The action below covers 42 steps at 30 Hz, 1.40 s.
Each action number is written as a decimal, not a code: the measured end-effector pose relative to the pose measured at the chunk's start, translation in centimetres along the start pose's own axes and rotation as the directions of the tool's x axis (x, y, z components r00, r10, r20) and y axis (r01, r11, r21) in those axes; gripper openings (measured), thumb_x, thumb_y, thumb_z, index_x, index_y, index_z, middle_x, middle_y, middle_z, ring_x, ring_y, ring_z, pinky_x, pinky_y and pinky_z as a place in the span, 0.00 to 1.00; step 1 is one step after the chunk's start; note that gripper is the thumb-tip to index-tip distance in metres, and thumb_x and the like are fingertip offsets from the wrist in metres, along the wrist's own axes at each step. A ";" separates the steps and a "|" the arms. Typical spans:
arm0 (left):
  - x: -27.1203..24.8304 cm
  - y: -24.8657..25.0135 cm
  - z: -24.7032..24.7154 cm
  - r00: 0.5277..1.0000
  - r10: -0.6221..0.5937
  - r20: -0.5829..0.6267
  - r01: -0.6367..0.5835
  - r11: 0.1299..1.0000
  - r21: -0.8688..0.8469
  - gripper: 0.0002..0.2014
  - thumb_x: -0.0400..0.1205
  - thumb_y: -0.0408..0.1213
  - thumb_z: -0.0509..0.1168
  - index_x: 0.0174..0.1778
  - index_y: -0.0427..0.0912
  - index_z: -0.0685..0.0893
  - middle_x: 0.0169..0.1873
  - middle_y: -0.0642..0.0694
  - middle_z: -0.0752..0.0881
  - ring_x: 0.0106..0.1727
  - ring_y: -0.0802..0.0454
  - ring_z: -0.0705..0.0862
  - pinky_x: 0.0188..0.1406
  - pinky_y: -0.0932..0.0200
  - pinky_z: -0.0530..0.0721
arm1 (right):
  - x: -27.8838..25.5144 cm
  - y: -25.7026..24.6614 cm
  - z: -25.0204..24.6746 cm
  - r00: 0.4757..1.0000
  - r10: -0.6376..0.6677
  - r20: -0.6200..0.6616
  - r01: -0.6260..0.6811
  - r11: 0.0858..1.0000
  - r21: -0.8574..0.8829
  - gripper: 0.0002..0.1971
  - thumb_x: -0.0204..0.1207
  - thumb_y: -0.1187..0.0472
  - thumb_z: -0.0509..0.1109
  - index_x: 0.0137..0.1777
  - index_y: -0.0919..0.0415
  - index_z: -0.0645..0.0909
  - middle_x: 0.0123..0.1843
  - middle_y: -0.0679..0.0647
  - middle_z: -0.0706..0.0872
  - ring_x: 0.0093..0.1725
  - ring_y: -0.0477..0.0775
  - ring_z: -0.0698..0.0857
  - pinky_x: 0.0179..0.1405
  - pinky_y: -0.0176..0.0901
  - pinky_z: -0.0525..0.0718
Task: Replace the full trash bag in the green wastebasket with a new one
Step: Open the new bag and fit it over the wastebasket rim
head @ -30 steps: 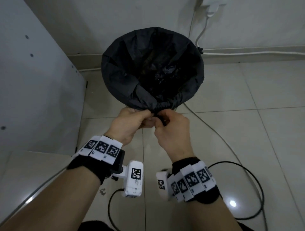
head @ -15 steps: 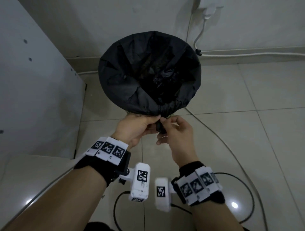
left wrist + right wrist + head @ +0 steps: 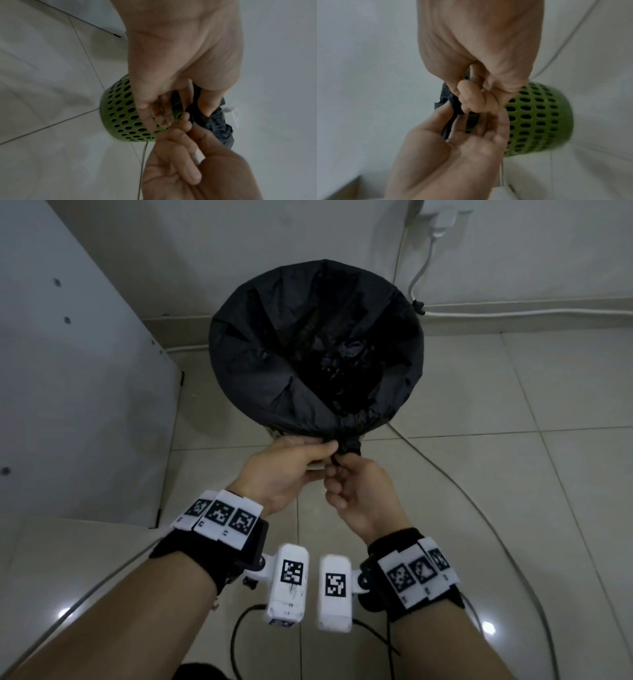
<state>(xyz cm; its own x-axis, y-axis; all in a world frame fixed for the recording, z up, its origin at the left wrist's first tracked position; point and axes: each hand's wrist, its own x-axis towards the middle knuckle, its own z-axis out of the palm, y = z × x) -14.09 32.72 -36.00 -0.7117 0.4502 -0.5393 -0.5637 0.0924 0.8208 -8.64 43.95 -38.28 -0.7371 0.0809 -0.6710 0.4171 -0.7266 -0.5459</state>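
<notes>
A black trash bag [image 3: 308, 364] lines the green perforated wastebasket [image 3: 123, 112], its mouth spread wide over the rim. The near edge of the bag is bunched into a gathered tail [image 3: 347, 445]. My left hand [image 3: 318, 451] pinches that bunch between thumb and fingers from the left. My right hand [image 3: 337, 474] pinches the same bunch from the right with curled fingers. In the right wrist view, the right hand [image 3: 476, 100] grips dark plastic [image 3: 448, 104] in front of the wastebasket [image 3: 539, 119]. The basket's rim is hidden under the bag.
A white cabinet panel [image 3: 68, 371] stands close on the left. A white cable [image 3: 513, 311] runs along the baseboard up to a plug [image 3: 442, 220]. A grey cable [image 3: 479, 508] crosses the tiled floor on the right. A black cable [image 3: 236, 642] loops near my arms.
The right hand's fingers, loosened half a second ago, have curled back against the gathered bag edge. Both hands stay at the near rim; the view has tilted slightly.
</notes>
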 end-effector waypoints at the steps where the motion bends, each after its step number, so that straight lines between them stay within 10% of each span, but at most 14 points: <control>1: 0.0 -0.2 0.1 1.000 0.023 0.004 -0.023 0.999 0.026 0.10 0.84 0.30 0.64 0.39 0.40 0.87 0.31 0.47 0.84 0.36 0.53 0.81 0.45 0.60 0.84 | 0.1 0.0 -0.1 0.998 0.060 -0.009 -0.059 0.997 0.043 0.12 0.83 0.67 0.60 0.38 0.64 0.78 0.27 0.55 0.74 0.19 0.47 0.68 0.10 0.35 0.61; 5: 0.7 -0.1 0.4 0.978 0.103 -0.182 -0.099 0.995 0.030 0.05 0.81 0.25 0.69 0.45 0.38 0.89 0.39 0.43 0.91 0.43 0.48 0.88 0.50 0.54 0.89 | 0.0 1.0 -0.7 0.965 -0.218 -0.147 0.156 0.925 -0.346 0.11 0.81 0.60 0.71 0.38 0.62 0.76 0.26 0.55 0.76 0.19 0.52 0.74 0.15 0.39 0.73; 8: 1.0 0.2 0.6 0.962 0.079 -0.260 -0.094 0.995 -0.046 0.04 0.79 0.26 0.71 0.44 0.39 0.90 0.36 0.46 0.93 0.37 0.53 0.90 0.43 0.57 0.90 | -0.4 2.7 -1.4 0.598 -0.789 0.138 0.598 0.325 -0.733 0.05 0.77 0.61 0.75 0.50 0.54 0.83 0.42 0.50 0.85 0.30 0.50 0.82 0.30 0.45 0.85; 10: 1.0 0.3 0.5 0.959 0.051 -0.278 -0.066 0.997 -0.046 0.01 0.78 0.29 0.73 0.42 0.38 0.90 0.33 0.44 0.92 0.32 0.51 0.88 0.37 0.57 0.89 | -0.5 3.6 -1.7 0.456 -0.820 0.345 0.639 0.033 -0.768 0.16 0.75 0.63 0.76 0.63 0.58 0.85 0.53 0.51 0.85 0.36 0.45 0.82 0.36 0.35 0.83; 15: 0.9 0.2 0.4 0.969 0.004 -0.245 -0.009 1.000 -0.017 0.08 0.81 0.35 0.71 0.51 0.36 0.91 0.39 0.42 0.92 0.39 0.50 0.89 0.45 0.52 0.90 | 1.0 1.8 -1.5 0.336 -0.858 0.389 0.631 -0.101 -0.769 0.08 0.73 0.70 0.77 0.51 0.64 0.90 0.49 0.55 0.88 0.42 0.40 0.78 0.41 0.31 0.80; 17: 0.8 0.0 0.0 0.974 0.046 -0.224 -0.040 0.999 0.030 0.10 0.80 0.38 0.70 0.53 0.39 0.90 0.46 0.41 0.93 0.48 0.49 0.88 0.53 0.48 0.86 | 1.1 1.0 -1.3 0.403 -0.832 0.381 0.655 -0.028 -0.755 0.06 0.74 0.73 0.74 0.46 0.65 0.90 0.43 0.55 0.89 0.39 0.39 0.79 0.43 0.23 0.76; 20: 0.5 -0.3 -0.2 0.997 0.030 -0.069 -0.030 1.000 0.001 0.15 0.82 0.38 0.64 0.59 0.34 0.88 0.52 0.38 0.91 0.51 0.44 0.86 0.54 0.47 0.82 | 0.7 0.3 -1.0 0.864 -0.495 0.095 0.465 0.709 -0.530 0.07 0.82 0.70 0.69 0.46 0.66 0.88 0.36 0.58 0.85 0.30 0.50 0.80 0.27 0.36 0.77; 22: 0.2 -0.4 -0.2 0.999 0.018 -0.031 -0.017 1.000 0.011 0.14 0.85 0.34 0.62 0.59 0.28 0.86 0.51 0.35 0.90 0.49 0.42 0.84 0.52 0.51 0.81 | 0.2 -0.2 -0.8 0.993 -0.079 0.085 0.089 0.989 -0.117 0.09 0.84 0.70 0.63 0.46 0.65 0.84 0.35 0.59 0.83 0.26 0.51 0.79 0.18 0.37 0.72; 25: 0.5 -0.3 -0.1 0.995 -0.002 -0.103 0.006 0.999 0.034 0.07 0.82 0.30 0.68 0.51 0.32 0.88 0.45 0.38 0.89 0.47 0.44 0.83 0.45 0.57 0.83 | 0.1 -0.6 -0.8 0.993 0.109 0.045 -0.112 0.990 0.084 0.08 0.85 0.68 0.62 0.48 0.64 0.82 0.31 0.56 0.85 0.23 0.48 0.79 0.15 0.34 0.74; 29: 0.8 0.3 -0.1 0.977 -0.008 -0.213 0.004 1.000 -0.019 0.07 0.77 0.25 0.73 0.49 0.31 0.88 0.38 0.41 0.91 0.36 0.49 0.88 0.28 0.61 0.83 | -0.6 0.3 -1.5 0.941 -0.337 -0.019 0.324 0.917 -0.234 0.04 0.81 0.70 0.71 0.50 0.67 0.77 0.37 0.62 0.87 0.27 0.57 0.82 0.19 0.43 0.81; 33: 0.9 0.6 -0.4 0.960 -0.055 -0.275 0.028 0.995 -0.098 0.07 0.75 0.27 0.75 0.47 0.31 0.88 0.30 0.41 0.89 0.25 0.52 0.83 0.23 0.62 0.85 | -0.5 1.3 -2.2 0.644 -0.707 0.292 0.630 0.273 -0.727 0.11 0.75 0.62 0.79 0.57 0.56 0.89 0.49 0.48 0.91 0.35 0.48 0.84 0.28 0.39 0.86; 35: 0.8 0.4 -0.6 0.960 -0.070 -0.271 0.033 0.989 -0.141 0.07 0.75 0.27 0.75 0.48 0.31 0.88 0.29 0.41 0.89 0.23 0.54 0.82 0.28 0.58 0.88 | -0.1 1.2 -2.1 0.545 -0.771 0.329 0.656 0.148 -0.740 0.10 0.74 0.60 0.80 0.55 0.56 0.91 0.45 0.48 0.92 0.34 0.42 0.83 0.32 0.33 0.82; 39: 0.6 0.2 -0.6 0.983 -0.078 -0.166 0.048 0.983 -0.175 0.11 0.79 0.27 0.69 0.56 0.29 0.87 0.43 0.34 0.91 0.38 0.45 0.91 0.46 0.52 0.91 | 0.1 0.1 -1.1 0.590 -0.764 0.262 0.601 0.199 -0.774 0.04 0.77 0.64 0.76 0.44 0.59 0.93 0.36 0.46 0.90 0.33 0.33 0.82 0.36 0.24 0.77; 42: 0.2 0.3 -0.8 0.995 -0.069 -0.077 0.056 0.986 -0.160 0.11 0.82 0.28 0.65 0.57 0.28 0.86 0.47 0.32 0.91 0.46 0.42 0.91 0.51 0.52 0.91 | 0.4 -1.0 -0.8 0.790 -0.612 0.024 0.472 0.584 -0.661 0.10 0.79 0.67 0.71 0.37 0.67 0.87 0.29 0.55 0.85 0.24 0.47 0.79 0.24 0.38 0.78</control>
<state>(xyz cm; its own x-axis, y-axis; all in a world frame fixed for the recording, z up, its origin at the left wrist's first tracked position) -14.73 32.12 -35.95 -0.7014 0.3727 -0.6076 -0.6624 -0.0261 0.7487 -8.93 45.25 -38.38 -0.8507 0.4923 -0.1842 0.2468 0.0647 -0.9669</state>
